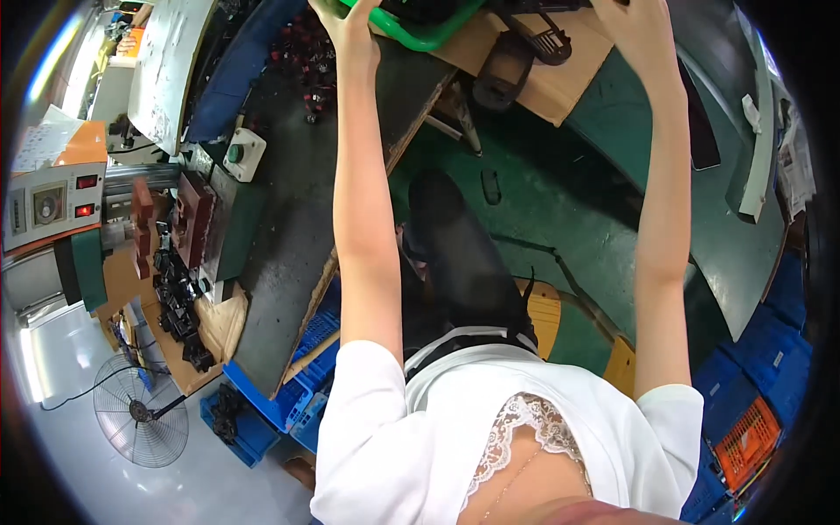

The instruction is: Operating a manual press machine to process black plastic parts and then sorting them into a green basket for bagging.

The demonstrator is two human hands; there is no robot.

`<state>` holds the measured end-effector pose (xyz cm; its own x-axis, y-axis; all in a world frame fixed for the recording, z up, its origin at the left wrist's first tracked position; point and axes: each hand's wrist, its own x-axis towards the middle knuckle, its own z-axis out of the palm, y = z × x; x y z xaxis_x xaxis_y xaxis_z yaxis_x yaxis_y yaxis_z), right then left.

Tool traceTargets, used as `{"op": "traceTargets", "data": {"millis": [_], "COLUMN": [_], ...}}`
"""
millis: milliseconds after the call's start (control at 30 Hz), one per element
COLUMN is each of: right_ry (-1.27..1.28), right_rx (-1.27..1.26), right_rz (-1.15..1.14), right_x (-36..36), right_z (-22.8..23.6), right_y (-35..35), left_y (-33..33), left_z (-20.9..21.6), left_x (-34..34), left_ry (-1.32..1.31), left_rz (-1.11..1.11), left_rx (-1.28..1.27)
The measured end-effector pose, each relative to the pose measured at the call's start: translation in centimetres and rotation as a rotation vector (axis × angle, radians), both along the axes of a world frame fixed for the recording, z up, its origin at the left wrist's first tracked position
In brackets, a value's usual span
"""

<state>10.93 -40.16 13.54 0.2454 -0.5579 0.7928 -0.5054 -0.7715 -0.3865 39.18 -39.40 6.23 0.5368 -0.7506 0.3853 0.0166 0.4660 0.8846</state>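
Green floor [569,197]: glossy down there, with a small dark object [492,186] lying on it.
Left bench [297,201]: dark-topped, strewn toward the far end with small red-and-black parts [311,74].
Left hand [346,13]: right up at the top edge, close by the left end of a green basket [420,38].
Left fingers: cropped by the edge; cannot tell whether apart, together or clamped.
Basket: partly out of view, dark contents inside, nearer the left hand.
Right hand [630,17]: up there too, just to the right of some cardboard [577,66].
Right fingers: cropped as well; cannot tell.
Black parts [503,74]: between the hands, at the cardboard, one rounded, one slatted.
Control box [52,206]: far left, showing a lit red switch [85,211].
Fan [138,411]: low left, round and wire-caged.
Blue crates [774,354]: piled at lower right, beside an orange basket [748,444].
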Motion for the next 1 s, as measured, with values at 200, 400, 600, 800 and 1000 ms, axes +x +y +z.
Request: {"op": "traceTargets", "data": {"millis": [200, 400, 600, 800, 1000], "right_ry": [0.089, -0.154, -0.128, -0.273, -0.249], "right_rx": [-0.005, 0.241, 0.202, 0.197, 0.151], "right_rz": [-0.251, -0.39, -0.407, -0.38, -0.375], "right_x": [-10.5, -6.5, -6.9, -6.2, -6.3], "right_z": [-6.9, -10.7, -11.1, -10.2, -10.5], "right_y": [-14.2, -13.6, -12.6, -12.2, -12.5], "left_y": [-3.1, -3.0, -4.4, -5.1, -5.6], "left_z": [1.6, 3.4, 5.2, 5.9, 6.8], "left_x": [-5.9, -4.4, -3.8, -3.0, -2.5], "left_ry": [0.286, 0.155, 0.074, -0.021, -0.389], "left_rz": [-0.235, -0.105, -0.039, 0.006, 0.101], "left_rx": [-0.275, -0.31, -0.333, -0.389, -0.471]}}
